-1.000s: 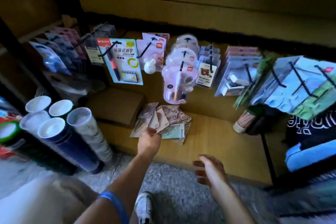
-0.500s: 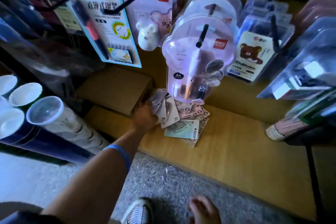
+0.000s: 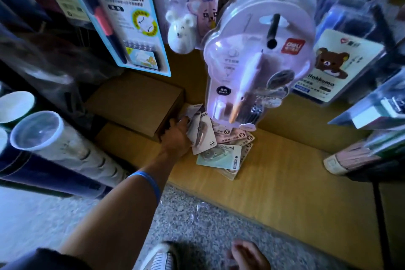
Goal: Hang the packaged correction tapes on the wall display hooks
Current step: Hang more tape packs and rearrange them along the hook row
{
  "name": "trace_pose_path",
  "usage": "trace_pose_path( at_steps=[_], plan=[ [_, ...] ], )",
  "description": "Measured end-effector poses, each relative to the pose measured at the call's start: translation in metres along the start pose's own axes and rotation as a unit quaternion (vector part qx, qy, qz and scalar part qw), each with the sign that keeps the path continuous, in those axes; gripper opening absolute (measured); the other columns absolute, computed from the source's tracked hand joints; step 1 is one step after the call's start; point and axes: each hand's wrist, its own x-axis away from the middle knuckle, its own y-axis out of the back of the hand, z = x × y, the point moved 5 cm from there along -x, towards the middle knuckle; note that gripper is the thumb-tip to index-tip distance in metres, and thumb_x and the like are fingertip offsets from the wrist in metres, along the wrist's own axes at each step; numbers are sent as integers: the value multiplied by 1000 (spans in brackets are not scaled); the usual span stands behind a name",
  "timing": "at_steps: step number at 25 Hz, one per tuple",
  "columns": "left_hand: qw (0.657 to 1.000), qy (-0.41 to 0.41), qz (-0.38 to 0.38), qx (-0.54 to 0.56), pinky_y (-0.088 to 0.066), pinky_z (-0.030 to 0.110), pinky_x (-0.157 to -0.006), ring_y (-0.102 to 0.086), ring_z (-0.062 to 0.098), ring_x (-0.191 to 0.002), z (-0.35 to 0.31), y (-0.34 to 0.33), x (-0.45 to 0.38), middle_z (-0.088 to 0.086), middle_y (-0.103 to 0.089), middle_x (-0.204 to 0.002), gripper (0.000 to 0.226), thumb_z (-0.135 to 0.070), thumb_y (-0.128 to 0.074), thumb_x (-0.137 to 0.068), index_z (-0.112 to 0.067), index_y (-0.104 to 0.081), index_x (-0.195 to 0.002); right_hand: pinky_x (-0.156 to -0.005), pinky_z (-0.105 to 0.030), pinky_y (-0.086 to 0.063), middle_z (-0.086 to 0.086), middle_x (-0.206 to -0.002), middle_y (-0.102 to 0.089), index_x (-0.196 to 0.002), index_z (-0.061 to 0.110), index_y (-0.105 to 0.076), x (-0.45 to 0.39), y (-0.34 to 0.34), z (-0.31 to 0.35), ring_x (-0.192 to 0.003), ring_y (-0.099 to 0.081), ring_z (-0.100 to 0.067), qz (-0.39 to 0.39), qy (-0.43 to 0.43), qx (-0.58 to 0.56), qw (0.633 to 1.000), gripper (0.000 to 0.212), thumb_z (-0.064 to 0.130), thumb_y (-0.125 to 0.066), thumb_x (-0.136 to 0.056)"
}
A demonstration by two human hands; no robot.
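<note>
Nearest, at the bottom edge of view: the right hand (image 3: pixel 246 255), only partly in frame over the speckled floor (image 3: pixel 197 221), fingers loosely spread, holding nothing; beside it a shoe (image 3: pixel 158 257). The left arm, with a blue wristband (image 3: pixel 146 183), reaches forward to the low wooden ledge (image 3: pixel 285 182). The left hand (image 3: pixel 176 137) is at the ledge's back left part, its fingers curled on a fan of carded correction tapes (image 3: pixel 202 132); the front card reads "20". More packaged tapes lie in a loose pile (image 3: pixel 228 151) on the ledge just right of the hand, the top one pale green with sideways print too small to read, those beneath pinkish with "20" marks. A closed cardboard box (image 3: pixel 135 103) sits at the ledge's left end, touching the hand's far side. Left of the arm, rolled tubes with white end caps (image 3: pixel 37 130) lean out over the floor and narrow the way in. The right half of the ledge top is bare wood. Directly above the pile hangs a clear blister pack (image 3: pixel 258 59) on a black hook (image 3: pixel 272 33), with a red "deli" label and a dark "Black" dot; it overhangs the pile and hides its far edge. Farther left, a blue-edged pen card (image 3: pixel 129 22) with Chinese print; behind, a mouse-figure pack (image 3: pixel 190 13) also marked "deli". At right, a bear card (image 3: pixel 328 66) reading "Rilakkuma", partly legible, among blurred clear packs.
</note>
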Motion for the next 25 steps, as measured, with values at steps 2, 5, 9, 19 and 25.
trace_pose_path(
  at_steps=[2,5,9,19,25],
  plan=[
    [999,-14,-48,21,-50,47,-81,-60,46,-100,0,13,8,21,-44,-137,61,-18,-62,-87,-17,-41,-145,-40,-18,-43,-16,-58,-70,-79,-3,-68,8,-6,11,-40,-55,-20,-7,-16,-19,1000,14,-11,-61,-87],
    [994,-49,-83,57,-50,42,-75,-61,42,-99,-6,39,37,21,-47,-136,51,-12,-64,-87,-11,-49,-135,-45,-24,-40,-14,-60,-71,-80,0,-68,18,-15,26,-44,-53,-23,-9,-46,-37,998,13,-5,-62,-90],
    [988,-131,-73,49,-52,42,-81,-59,33,-100,-36,71,117,11,-41,-135,56,-1,-51,-86,-27,-40,-134,-40,-20,-35,-14,-64,-67,-96,-2,-64,35,-29,69,-41,-49,-20,18,-90,-120,989,6,1,-60,-93],
    [816,-532,-175,-142,-52,36,-68,-66,31,-84,-71,181,292,16,-55,-131,52,-13,-50,-76,-22,-46,-127,-56,-30,-55,-11,-89,-74,-116,11,-68,125,-48,184,-68,-70,-25,101,-51,-351,929,40,35,-68,-85],
    [674,-647,-311,-175,-45,38,-77,-48,25,-89,-80,303,345,7,-46,-115,29,-14,-20,-107,-13,-49,-112,-79,-39,-48,-20,-116,-64,-136,3,-53,190,-42,235,-94,-62,-32,179,66,-415,890,92,38,-81,-56]
  ],
)
